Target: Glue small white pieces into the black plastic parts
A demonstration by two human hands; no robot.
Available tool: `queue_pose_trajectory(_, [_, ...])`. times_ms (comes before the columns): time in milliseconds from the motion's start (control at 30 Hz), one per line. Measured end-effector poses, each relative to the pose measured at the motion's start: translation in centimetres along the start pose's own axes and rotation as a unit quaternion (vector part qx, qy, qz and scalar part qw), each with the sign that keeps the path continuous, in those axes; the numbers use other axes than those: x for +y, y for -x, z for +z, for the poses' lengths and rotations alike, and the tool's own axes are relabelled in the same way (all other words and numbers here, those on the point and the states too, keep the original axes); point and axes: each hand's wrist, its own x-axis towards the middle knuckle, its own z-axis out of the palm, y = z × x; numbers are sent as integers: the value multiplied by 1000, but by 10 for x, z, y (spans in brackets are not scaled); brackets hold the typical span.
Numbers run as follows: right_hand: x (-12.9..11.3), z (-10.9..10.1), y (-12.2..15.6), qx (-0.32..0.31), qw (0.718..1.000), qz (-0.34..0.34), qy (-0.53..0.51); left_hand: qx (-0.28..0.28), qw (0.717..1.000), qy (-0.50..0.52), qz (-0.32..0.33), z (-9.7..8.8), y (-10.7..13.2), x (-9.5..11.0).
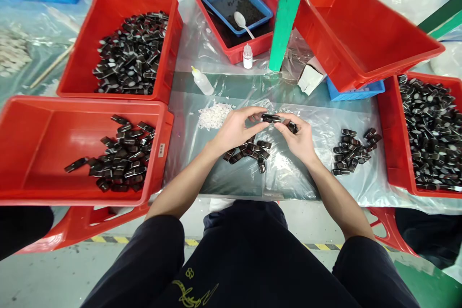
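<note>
My left hand (pixel 236 127) and my right hand (pixel 298 139) meet above the middle of the plastic-covered table (pixel 216 178). Together they pinch a small black oblong part (pixel 271 118) by its two ends. My right hand also keeps another black part (pixel 292 127) tucked in its fingers. Just below my hands lies a small pile of the same black parts (pixel 249 150). A second pile (pixel 354 151) sits to the right. A heap of tiny white pieces (pixel 213 115) lies left of my left hand.
Red bins of black parts stand at near left (pixel 21 154), far left (pixel 90 33) and right (pixel 393 154). An empty tilted red bin (pixel 361 29) is at back right. A blue tray with a white spoon (pixel 242 21), two small dropper bottles (pixel 202 82) and a green post (pixel 287 14) stand behind.
</note>
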Motion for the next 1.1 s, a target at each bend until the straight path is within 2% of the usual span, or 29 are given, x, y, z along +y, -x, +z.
queue_pose_trajectory(100, [0, 0, -2, -7, 1000, -1, -23, 22, 997, 79, -6, 3, -1, -2])
queue_pose_trajectory(167, [1, 0, -2, -15, 1000, -2, -19, 40, 995, 95, -2, 4, -1, -1])
queue_pose_trajectory(300, [3, -1, -1, -30, 999, -8, 27, 38, 998, 48, 16, 3, 1, 2])
queue_pose_trajectory(500, [1, -7, 0, -67, 994, -37, 81, 13, 994, -58, 90, 1, 2, 1])
queue_pose_trajectory(833, [2, -10, -4, -61, 991, -59, 104, 4, 993, -64, 97, 8, 2, 2])
queue_pose_trajectory(900, [3, -13, -7, -45, 993, -55, 96, 14, 993, -56, 101, 8, 0, 0])
queue_pose_trajectory(1000, [5, -20, -14, 14, 996, -46, 71, 28, 994, -80, 72, 8, -6, -1])
queue_pose_trajectory(1100, [8, -28, -21, 76, 996, -39, 36, 0, 989, -142, 30, 9, -20, 2])
